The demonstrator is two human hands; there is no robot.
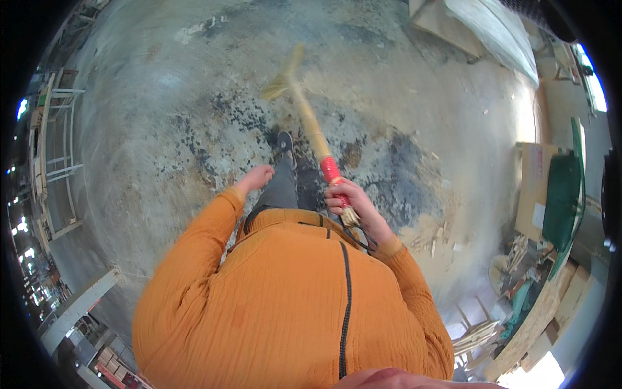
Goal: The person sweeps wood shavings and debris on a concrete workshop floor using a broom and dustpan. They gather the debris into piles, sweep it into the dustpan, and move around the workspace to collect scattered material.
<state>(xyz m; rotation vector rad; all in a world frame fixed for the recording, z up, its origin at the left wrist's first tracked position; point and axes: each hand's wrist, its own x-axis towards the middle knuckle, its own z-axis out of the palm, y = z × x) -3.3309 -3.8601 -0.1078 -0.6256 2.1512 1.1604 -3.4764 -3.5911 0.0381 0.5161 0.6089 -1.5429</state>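
Note:
A straw broom [308, 120] slants away from me over the floor, its bristle head at the far end and slightly blurred. Red wrapping covers the near part of its handle. My right hand [350, 198] is closed around that red part, with the pale handle end and a dark cord loop below the fingers. To the left, my left hand [258, 176] hangs in front of my hip with its fingers curled in and nothing visible in them. One dark shoe [286, 144] shows beyond my grey trousers, between the two hands.
Worn concrete floor [149, 123] with dark patches spreads ahead. A pale frame rack [61, 155] stands at left. On the right are a cardboard box [532, 188], a green panel [562, 194] and wood pieces [478, 334]. Plastic sheeting [495, 32] covers something at far right.

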